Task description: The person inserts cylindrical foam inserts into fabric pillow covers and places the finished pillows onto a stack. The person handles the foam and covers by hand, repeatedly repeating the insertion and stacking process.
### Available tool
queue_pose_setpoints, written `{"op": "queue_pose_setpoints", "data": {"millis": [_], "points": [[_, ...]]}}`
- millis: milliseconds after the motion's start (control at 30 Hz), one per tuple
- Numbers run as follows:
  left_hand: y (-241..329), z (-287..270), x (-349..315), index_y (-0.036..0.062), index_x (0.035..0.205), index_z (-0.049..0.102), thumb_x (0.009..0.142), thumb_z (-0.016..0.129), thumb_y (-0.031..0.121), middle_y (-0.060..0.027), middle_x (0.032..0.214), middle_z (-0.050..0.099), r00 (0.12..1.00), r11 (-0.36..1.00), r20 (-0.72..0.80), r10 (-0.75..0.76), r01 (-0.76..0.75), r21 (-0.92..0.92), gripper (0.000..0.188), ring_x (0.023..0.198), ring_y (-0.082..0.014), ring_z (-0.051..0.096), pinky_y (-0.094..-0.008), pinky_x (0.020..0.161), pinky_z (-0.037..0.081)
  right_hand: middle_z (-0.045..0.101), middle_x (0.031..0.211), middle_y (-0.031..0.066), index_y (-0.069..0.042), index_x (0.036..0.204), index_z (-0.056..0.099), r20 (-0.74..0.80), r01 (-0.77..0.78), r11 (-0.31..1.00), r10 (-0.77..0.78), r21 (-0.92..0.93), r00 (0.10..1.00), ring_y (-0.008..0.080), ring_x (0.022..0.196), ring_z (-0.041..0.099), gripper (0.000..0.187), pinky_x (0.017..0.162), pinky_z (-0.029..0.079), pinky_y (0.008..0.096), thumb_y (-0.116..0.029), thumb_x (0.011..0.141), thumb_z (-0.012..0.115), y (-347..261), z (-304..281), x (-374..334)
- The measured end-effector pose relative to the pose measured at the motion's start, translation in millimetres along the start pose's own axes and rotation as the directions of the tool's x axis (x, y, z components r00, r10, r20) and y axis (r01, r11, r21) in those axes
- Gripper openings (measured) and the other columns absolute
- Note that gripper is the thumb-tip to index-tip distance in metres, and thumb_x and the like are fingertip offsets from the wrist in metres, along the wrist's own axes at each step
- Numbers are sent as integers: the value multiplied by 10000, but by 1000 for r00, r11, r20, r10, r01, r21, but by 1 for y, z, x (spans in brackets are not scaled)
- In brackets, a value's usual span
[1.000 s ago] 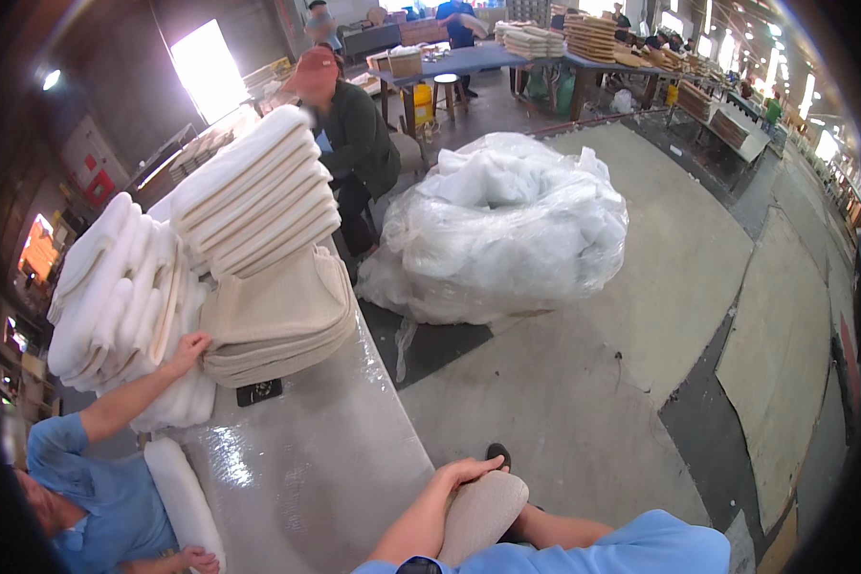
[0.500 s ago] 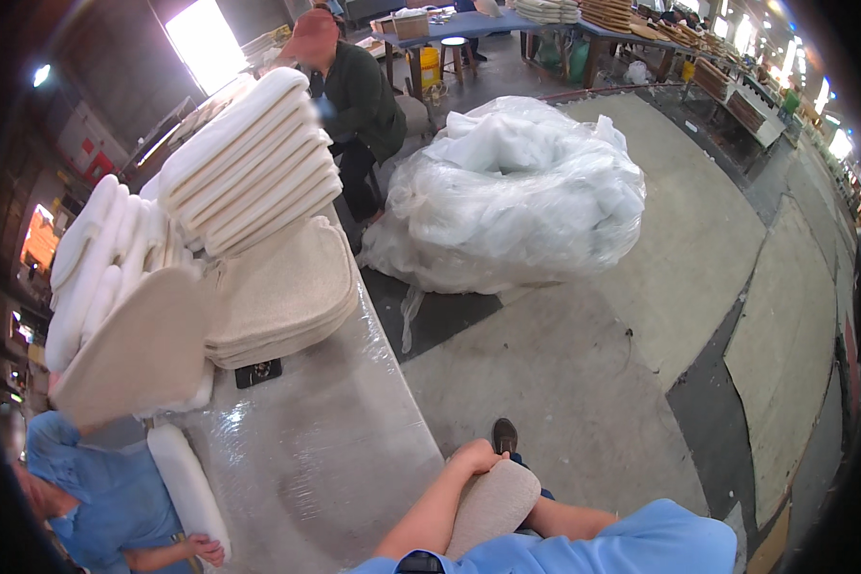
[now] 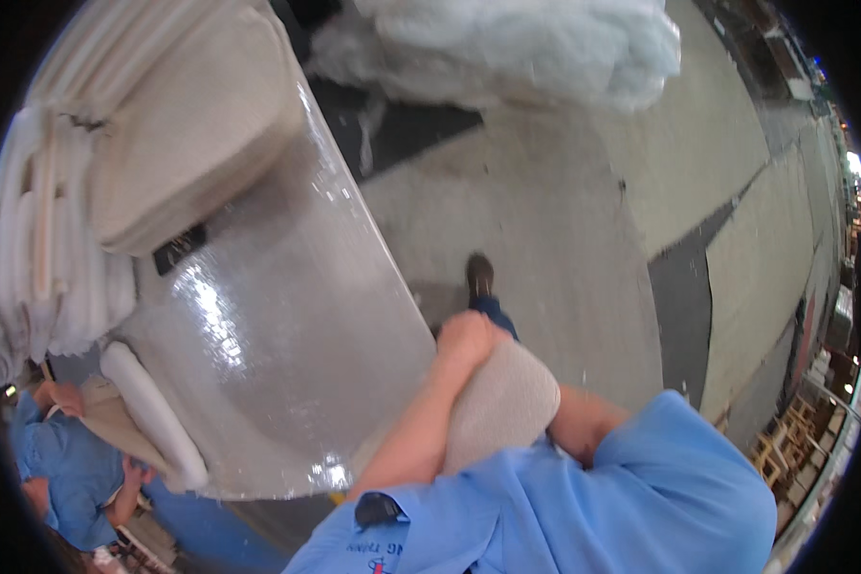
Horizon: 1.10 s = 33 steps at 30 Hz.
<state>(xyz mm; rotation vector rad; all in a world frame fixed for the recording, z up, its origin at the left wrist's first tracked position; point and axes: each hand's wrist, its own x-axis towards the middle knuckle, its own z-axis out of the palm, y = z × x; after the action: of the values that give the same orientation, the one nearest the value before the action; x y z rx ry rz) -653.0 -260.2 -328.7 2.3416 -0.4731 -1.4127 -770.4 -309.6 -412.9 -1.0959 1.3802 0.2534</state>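
Note:
A beige, fabric-covered cushion (image 3: 502,402) with a rounded end is held close against my blue shirt, beside the table's right edge. My left hand (image 3: 471,337) is closed over its far end, fingers bent around the edge and slightly blurred. On the other side, my right forearm (image 3: 588,418) goes behind the cushion, which hides the right hand and its fingers. Below my left hand one dark shoe (image 3: 479,275) shows on the floor.
Left of me is a plastic-covered table (image 3: 287,325) bearing a stack of beige cushions (image 3: 201,134), a small black card (image 3: 179,251) and white padded pieces (image 3: 57,249). A co-worker in blue (image 3: 67,459) is at lower left. A plastic-wrapped white bundle (image 3: 507,53) lies ahead on the floor.
My view has tipped downward, so table and bundle sit higher in the picture. The co-worker has drawn a beige piece down off the pile. My left hand keeps hold of the cushion.

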Motion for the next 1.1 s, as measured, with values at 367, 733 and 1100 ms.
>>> {"op": "queue_pose_setpoints", "data": {"millis": [367,733,1100], "points": [[4,-28,-31,0,1049,736,1031,553,192,-201,1008,720,896,962,-409,175,-245,-123,266,939,-388,694,-479,862,543,604,730,9,-66,846,736,77,-166,979,158,117,984,141,675,556,403,646,448,330,-406,1042,641,3,-3,15],[-5,-25,-129,7,1453,596,1041,489,94,-185,1498,592,970,790,-80,229,-234,-567,435,1449,-302,506,-378,1220,328,640,708,94,20,1115,643,294,55,752,-323,657,899,209,670,647,570,706,552,357,-489,1127,386,-83,-69,-61],[-12,-9,-123,-31,1268,699,1034,479,34,-179,1364,679,953,718,-260,155,-289,-634,327,1332,-270,597,-377,1156,416,580,572,57,-13,954,621,604,-293,733,-197,614,773,208,508,623,636,589,553,348,-574,1111,365,-60,-33,-17]]}}
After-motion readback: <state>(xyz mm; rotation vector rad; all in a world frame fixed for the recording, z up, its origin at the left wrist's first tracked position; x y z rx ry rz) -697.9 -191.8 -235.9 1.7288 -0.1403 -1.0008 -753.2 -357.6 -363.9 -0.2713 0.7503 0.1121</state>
